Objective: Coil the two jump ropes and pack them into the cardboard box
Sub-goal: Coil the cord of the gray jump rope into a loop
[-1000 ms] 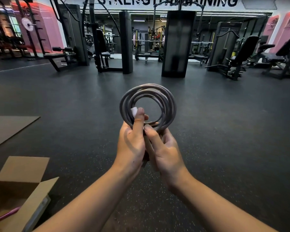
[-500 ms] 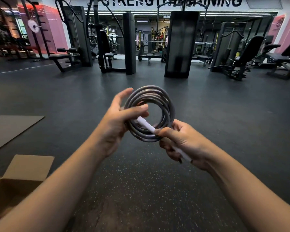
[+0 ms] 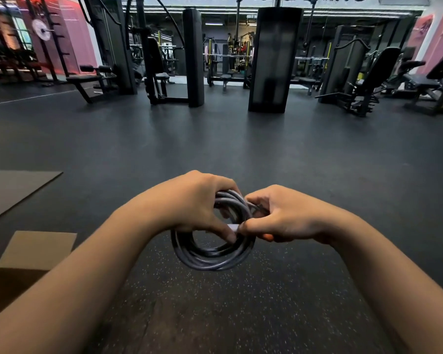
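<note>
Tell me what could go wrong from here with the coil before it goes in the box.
1. The coiled jump rope hangs mid-air, gripped only at its top by the left hand and right hand; a loosened grip could let the loops spring apart.
2. The cardboard box sits far left, so the carry across may disturb the coil.

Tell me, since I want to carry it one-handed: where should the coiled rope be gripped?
Probably at the top of the rope, where the left hand already wraps all the loops from above. The strands bunch there; the lower arc hangs free, so gripping single loops could let it uncoil.
</note>
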